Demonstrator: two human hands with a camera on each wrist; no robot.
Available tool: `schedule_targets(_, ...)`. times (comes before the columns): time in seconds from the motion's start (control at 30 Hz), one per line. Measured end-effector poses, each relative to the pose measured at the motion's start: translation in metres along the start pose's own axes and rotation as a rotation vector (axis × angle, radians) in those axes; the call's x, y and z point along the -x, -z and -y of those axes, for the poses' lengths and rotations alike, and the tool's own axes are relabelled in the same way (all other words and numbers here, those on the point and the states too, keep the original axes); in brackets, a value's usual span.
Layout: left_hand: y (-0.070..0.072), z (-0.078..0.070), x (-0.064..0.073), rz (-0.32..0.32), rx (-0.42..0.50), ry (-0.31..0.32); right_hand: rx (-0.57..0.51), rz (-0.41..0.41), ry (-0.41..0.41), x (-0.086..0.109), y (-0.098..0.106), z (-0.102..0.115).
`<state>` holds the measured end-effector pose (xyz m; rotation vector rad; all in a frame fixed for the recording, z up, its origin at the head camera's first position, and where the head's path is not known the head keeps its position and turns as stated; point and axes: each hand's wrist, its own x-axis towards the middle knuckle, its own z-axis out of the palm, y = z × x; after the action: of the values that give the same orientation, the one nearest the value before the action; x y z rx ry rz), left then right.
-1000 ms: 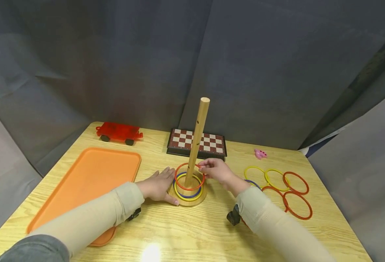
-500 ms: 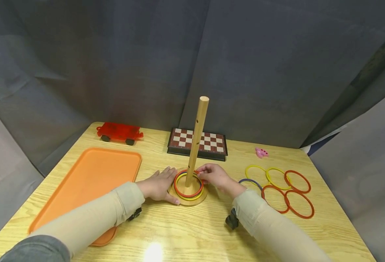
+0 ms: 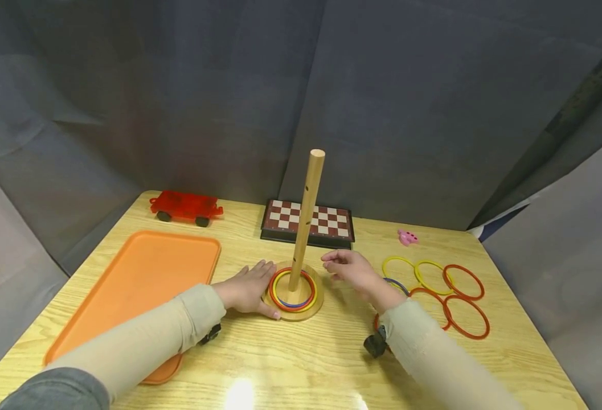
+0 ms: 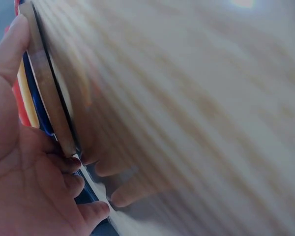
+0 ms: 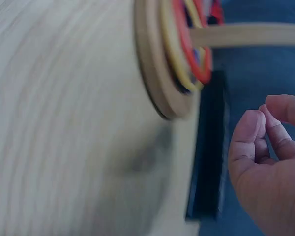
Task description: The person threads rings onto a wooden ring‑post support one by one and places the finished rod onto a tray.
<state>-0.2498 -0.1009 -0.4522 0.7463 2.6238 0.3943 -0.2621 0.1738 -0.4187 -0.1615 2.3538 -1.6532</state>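
Note:
A wooden ring-toss stand, its tall peg [image 3: 308,210] upright on a round base [image 3: 318,293], stands mid-table. Red, yellow and blue rings [image 3: 270,291] lie stacked around the foot of the peg. My left hand [image 3: 248,289] rests against the base's left side, fingers spread behind and thumb at the front. In the left wrist view the thumb [image 4: 14,49] touches the base's edge [image 4: 53,93]. My right hand [image 3: 353,272] hovers just right of the stand. Its fingers [image 5: 247,130] are loosely bent, with nothing between them in the right wrist view.
Several loose red, yellow and blue rings [image 3: 467,316] lie at the right, some under the right forearm in view. An orange tray [image 3: 152,285] lies left, partly behind the left sleeve. Behind are a red toy wagon [image 3: 185,206], a chessboard case [image 3: 331,222] and a small pink toy [image 3: 407,237].
The right hand has lowered a red ring onto the stack around the peg, let it go and drawn back to the right. The left hand has stayed at the base.

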Motion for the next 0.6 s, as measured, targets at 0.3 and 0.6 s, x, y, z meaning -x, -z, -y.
schedule_targets(0.3,0.0,0.0,0.0,0.0,0.005,0.0,-0.059,-0.07,-0.013,0.053,0.07,-0.017)
schedule_targets(0.6,0.0,0.001,-0.002,0.004,-0.006,-0.003,-0.116,-0.159,-0.099,0.108,0.119,-0.064)
